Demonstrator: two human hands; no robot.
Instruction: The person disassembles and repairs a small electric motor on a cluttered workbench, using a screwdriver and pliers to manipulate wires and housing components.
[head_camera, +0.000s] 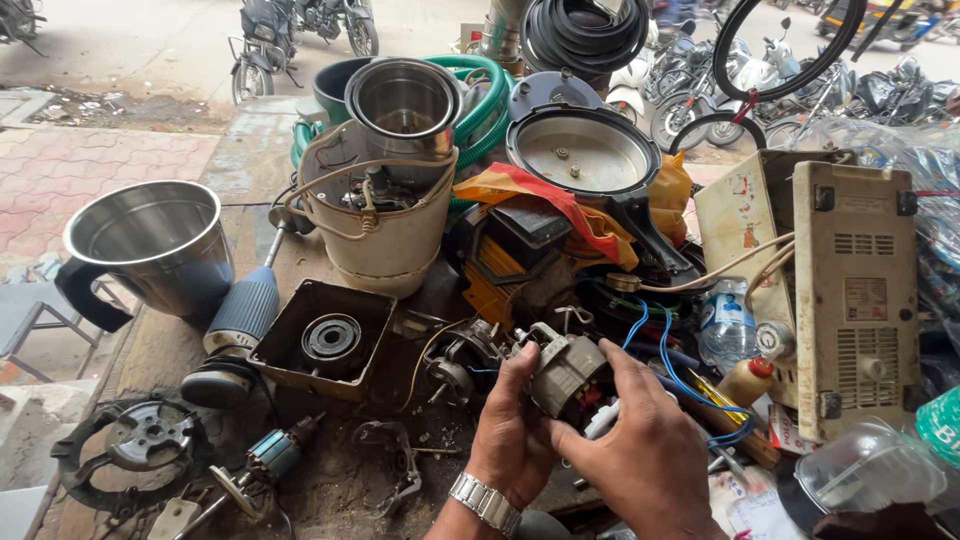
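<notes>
Two hands grip one small electric motor (566, 372) low in the middle of the view, above the cluttered desk (330, 480). The left hand (515, 425), with a metal watch (486, 503) at the wrist, curls around the motor's left side, its thumb up against the metal frame. The right hand (645, 455) closes over the motor's right side, the forefinger stretched across the top. Both are wrapped firmly on the motor, neither is spread wide.

Blue wires (668, 352) loop just beyond the right hand (they seem to run from the motor, though the joint is hidden). Just left of the left hand lies a dark square base housing (325, 338) with a round coupling in it, and past that a ribbed grey-blue hand blender (240, 315). Farther off to the left stands a steel jar (150, 250) with a black handle. Straight ahead of the hands sits a cream mixer body (385, 235), and to the right a cream box with vents (855, 295).
</notes>
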